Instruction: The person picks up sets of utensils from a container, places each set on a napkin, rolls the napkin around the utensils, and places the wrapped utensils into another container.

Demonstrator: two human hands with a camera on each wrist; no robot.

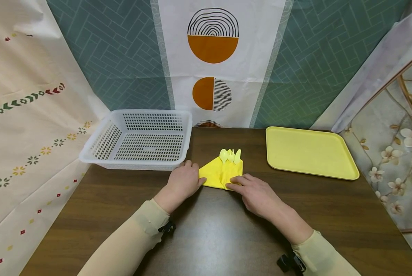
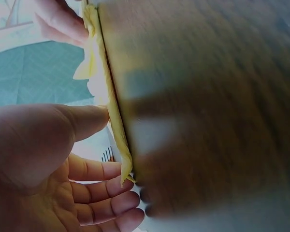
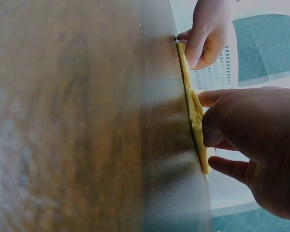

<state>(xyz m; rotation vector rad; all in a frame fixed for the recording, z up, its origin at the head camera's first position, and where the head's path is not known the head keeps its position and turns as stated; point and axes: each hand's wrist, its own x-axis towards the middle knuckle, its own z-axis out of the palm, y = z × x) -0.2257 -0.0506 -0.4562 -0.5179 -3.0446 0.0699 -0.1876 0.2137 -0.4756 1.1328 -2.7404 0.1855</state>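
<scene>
A bright yellow cloth napkin [image 1: 211, 173] lies folded on the table. A pale yellow spoon [image 1: 223, 155], fork [image 1: 231, 155] and knife [image 1: 238, 156] stick out of its far side; their handles are hidden in the folds. My left hand [image 1: 184, 179] is at the napkin's left end. Its thumb [image 2: 89, 121] touches the cloth, while the other fingers rest beside the end, loosely bent. My right hand [image 1: 257, 193] presses the napkin's near right part with its fingertips [image 3: 210, 99].
A white perforated plastic basket [image 1: 102, 163] stands at the back left, close to my left hand. At the back right lies a yellow rectangular tray [image 1: 309, 153]. Patterned cloths [image 1: 126, 57] hang behind and beside the brown wooden table [image 1: 199, 237].
</scene>
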